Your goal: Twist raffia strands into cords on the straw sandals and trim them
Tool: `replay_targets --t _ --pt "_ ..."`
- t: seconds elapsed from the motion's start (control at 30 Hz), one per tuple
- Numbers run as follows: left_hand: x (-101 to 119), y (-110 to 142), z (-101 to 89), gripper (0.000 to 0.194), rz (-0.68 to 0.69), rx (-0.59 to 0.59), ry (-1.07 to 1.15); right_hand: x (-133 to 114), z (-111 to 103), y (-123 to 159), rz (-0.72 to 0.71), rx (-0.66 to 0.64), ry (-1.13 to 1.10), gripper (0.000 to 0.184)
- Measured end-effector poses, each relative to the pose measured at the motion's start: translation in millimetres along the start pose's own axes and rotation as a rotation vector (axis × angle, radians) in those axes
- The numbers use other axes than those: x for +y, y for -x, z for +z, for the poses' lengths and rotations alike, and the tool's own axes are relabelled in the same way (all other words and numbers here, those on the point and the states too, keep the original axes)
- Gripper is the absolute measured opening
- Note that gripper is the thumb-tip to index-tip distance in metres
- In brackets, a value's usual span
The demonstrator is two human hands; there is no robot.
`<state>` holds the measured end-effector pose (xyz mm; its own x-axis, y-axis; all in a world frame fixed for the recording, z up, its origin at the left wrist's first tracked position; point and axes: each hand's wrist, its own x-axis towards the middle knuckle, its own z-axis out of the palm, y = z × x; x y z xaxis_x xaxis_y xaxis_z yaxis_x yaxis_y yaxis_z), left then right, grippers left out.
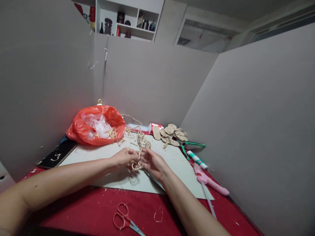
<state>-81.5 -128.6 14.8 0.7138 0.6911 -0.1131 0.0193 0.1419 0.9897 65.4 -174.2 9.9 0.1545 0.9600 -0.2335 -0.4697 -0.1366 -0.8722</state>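
Both hands meet over the white board, at a braided straw cord (137, 166) whose lower end curls into a small loop. My left hand (125, 159) pinches the cord between thumb and fingertips. From the other side my right hand (154, 164), palm turned partly up, has its fingers curled against the same cord; its exact grip is partly hidden. Beyond the fingers the cord runs up to a loose heap of the same braid (143, 141). Farther back right lies a pile of flat coiled straw pieces (169, 130).
Red-handled scissors (125, 218) lie on the red cloth (93, 208) in front. A red plastic bag (81, 131) stands back left beside a black board (57, 154). Green-handled pliers (184, 152), a white-green tube (197, 160) and a pink glue gun (209, 182) line the right. Grey panels (147, 78) enclose the table.
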Motion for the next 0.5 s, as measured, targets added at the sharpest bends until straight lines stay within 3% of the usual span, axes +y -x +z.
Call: replay_targets --t 0.13,0.3,0.5 --pt "-2 -11 -6.5 0.043 -0.028 0.071 0.029 10 11 -6 -0.079 -0.001 0.073 0.01" --pt "-2 -30 -13.1 0.04 -0.089 0.032 -0.14 23 16 -2 -0.109 0.006 0.154 0.011" --pt "11 -32 -20.8 0.024 0.125 0.166 -0.153 1 -3 -16 -0.04 0.187 0.008 0.018"
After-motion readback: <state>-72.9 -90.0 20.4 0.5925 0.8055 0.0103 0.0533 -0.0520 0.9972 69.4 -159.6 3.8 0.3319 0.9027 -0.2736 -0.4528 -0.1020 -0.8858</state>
